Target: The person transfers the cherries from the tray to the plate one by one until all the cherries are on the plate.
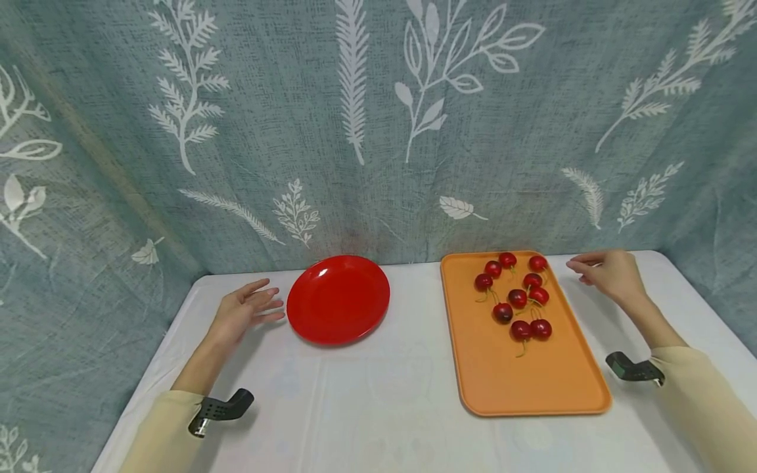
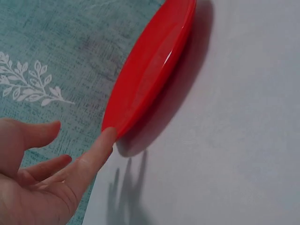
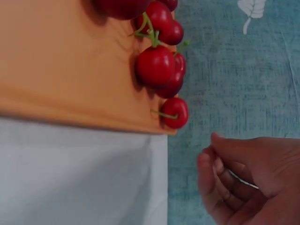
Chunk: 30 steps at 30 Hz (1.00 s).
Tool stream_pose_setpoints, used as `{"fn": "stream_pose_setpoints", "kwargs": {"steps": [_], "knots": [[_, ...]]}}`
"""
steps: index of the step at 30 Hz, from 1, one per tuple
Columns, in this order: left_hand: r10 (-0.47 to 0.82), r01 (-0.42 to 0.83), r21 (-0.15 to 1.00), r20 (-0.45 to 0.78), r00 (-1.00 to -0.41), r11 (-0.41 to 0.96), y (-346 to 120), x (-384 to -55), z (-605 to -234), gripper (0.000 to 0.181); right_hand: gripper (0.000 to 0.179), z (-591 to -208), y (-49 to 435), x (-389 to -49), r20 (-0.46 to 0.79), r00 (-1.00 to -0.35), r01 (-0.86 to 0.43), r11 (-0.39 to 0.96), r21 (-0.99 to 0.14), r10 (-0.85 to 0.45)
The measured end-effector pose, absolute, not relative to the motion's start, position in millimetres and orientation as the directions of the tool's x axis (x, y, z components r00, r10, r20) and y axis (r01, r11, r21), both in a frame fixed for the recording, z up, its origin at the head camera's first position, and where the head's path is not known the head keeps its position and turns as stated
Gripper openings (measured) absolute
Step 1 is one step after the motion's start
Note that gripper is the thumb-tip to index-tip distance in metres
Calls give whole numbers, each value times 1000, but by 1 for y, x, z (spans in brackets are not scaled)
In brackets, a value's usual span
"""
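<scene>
A red plate point(image 1: 338, 299) stands near the back edge of the table, left of the middle. Just left of it my left hand point(image 1: 244, 314) hovers with spread fingers and nothing in it; in the left wrist view a fingertip point(image 2: 109, 133) overlaps the plate's rim, and touch is hard to tell. On the right is an orange tray point(image 1: 526, 387) with several stemmed red cherries point(image 1: 517, 299) on its far half. Beyond the tray's right side my right hand point(image 1: 615, 274) hangs with loosely curled fingers, its thumb near the fingertips, holding nothing. The right wrist view shows a cherry point(image 3: 175, 113) at the tray's corner.
A white-covered table point(image 1: 384, 394) lies under everything. Behind it hangs a green-blue curtain point(image 1: 378, 210) with white leaf prints, close to the plate and tray. Small dark devices point(image 1: 221, 410) are strapped at both sleeves. The tray has a raised rim.
</scene>
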<state>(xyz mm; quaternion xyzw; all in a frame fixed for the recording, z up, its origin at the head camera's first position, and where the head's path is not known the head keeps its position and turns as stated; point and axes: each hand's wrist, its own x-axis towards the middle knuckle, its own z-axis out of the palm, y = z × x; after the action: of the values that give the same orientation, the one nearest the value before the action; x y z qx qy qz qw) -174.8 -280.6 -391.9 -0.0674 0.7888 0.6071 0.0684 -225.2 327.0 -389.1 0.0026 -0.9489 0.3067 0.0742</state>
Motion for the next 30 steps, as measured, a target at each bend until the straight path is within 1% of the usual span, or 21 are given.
{"fn": "stream_pose_setpoints", "kwargs": {"steps": [4,11,20,27,30], "knots": [[-12,-220,947,-224,-975,232,-278,-173,-394,62,31,-386,319,-228,109,-994,-49,801,-597,20],[-2,-236,956,-240,-971,174,-273,-171,-398,60,31,-386,313,-235,18,-1000,-15,772,-636,-4],[-20,-261,950,-261,-965,172,-268,-172,-410,60,28,-385,306,-240,-79,-996,17,746,-666,-48],[-49,-293,938,-289,-956,185,-263,-171,-414,60,28,-385,301,-243,-131,-989,22,791,-612,-74],[-60,-297,936,-291,-955,189,-261,-171,-414,60,28,-384,299,-244,-129,-990,26,808,-589,-62]]}}
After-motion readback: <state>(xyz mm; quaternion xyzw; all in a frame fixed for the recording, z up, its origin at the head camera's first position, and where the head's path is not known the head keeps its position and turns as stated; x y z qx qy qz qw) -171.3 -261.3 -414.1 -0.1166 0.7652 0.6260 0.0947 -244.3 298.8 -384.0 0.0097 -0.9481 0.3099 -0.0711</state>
